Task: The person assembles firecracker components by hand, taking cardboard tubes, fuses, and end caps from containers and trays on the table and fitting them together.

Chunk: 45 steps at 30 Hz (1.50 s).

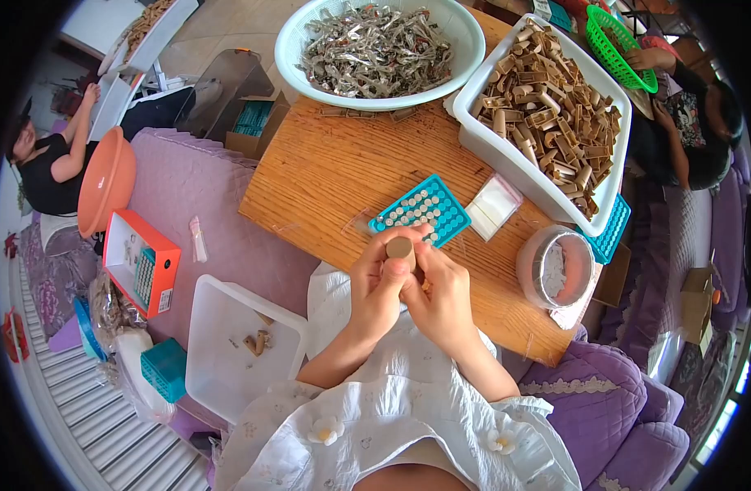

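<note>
In front of my chest, both hands are closed around a small brown cylinder with a flat round end facing up. My left hand wraps its side, thumb pressed against it. The fingers of my right hand pinch at its lower part, which the hands mostly hide. Just beyond my fingertips lies a teal tray with rows of round silvery pieces, some slots vacant. A clear packet of white sheets lies beside it on the wooden table.
A white tub heaped with brown half-tube pieces and a pale basin of silvery wrapped pieces stand farther back. A clear round container sits at right. Left of me are a white tray and an orange box. Two other people sit at the sides.
</note>
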Motion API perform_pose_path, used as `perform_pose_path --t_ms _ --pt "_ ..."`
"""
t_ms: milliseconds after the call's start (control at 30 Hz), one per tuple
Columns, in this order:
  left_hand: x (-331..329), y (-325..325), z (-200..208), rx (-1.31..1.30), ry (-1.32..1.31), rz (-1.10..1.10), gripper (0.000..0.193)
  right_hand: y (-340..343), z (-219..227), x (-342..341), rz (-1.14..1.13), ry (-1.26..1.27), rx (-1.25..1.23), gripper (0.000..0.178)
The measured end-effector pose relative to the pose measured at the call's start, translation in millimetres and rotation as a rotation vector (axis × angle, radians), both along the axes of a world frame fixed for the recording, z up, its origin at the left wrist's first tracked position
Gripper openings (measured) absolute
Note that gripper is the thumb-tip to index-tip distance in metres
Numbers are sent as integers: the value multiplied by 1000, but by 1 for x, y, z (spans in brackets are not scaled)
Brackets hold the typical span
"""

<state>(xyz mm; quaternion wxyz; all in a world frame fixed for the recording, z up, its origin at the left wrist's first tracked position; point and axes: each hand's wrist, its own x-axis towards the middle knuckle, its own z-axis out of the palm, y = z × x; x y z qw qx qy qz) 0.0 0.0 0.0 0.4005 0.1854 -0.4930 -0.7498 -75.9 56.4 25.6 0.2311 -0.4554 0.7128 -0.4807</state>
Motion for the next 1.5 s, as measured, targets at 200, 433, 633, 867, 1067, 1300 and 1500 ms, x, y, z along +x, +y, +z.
perform_pose_path --t_ms 200,433,633,867,1067,1300,1500 --pt "-11 0 -6 187 48 -62 40 4 -12 2 -141 -59 -83 23" --pt "19 -46 -19 327 184 83 41 73 9 -77 -231 -145 156 21" --pt "22 -57 -22 475 291 -104 46 112 -21 -154 -500 292 580 13" --pt "7 -34 -13 462 132 -242 35 101 -48 -164 -414 506 675 12" --pt "0 -28 -12 476 92 -249 30 109 -22 -153 -513 401 482 8" --pt "-4 -20 -4 631 87 -316 33 112 4 -136 -516 349 153 13" --pt "-1 -13 2 621 103 -660 45 61 32 -76 -11 183 -280 13"
